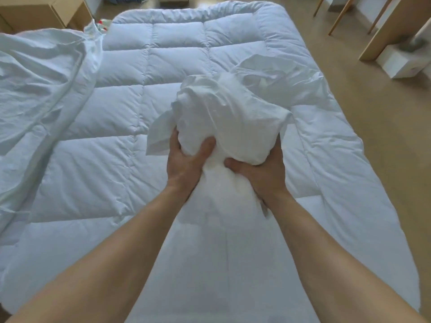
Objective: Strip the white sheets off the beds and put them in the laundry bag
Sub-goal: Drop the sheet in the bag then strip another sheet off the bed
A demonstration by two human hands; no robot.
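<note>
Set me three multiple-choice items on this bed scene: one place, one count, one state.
1. Where is the bunched sheet?
A. held up over the quilted cover
B. stuffed in a bag
C. hung on a chair

2. How many hands grip it?
A. none
B. one
C. two

3. The other sheet, at the left, is:
A. folded square
B. rumpled
C. rolled tight

Answers: 1 A, the hands hold it up over the cover. 2 C, the left hand and right hand both curl round it. 3 B, it lies in loose creases.
</note>
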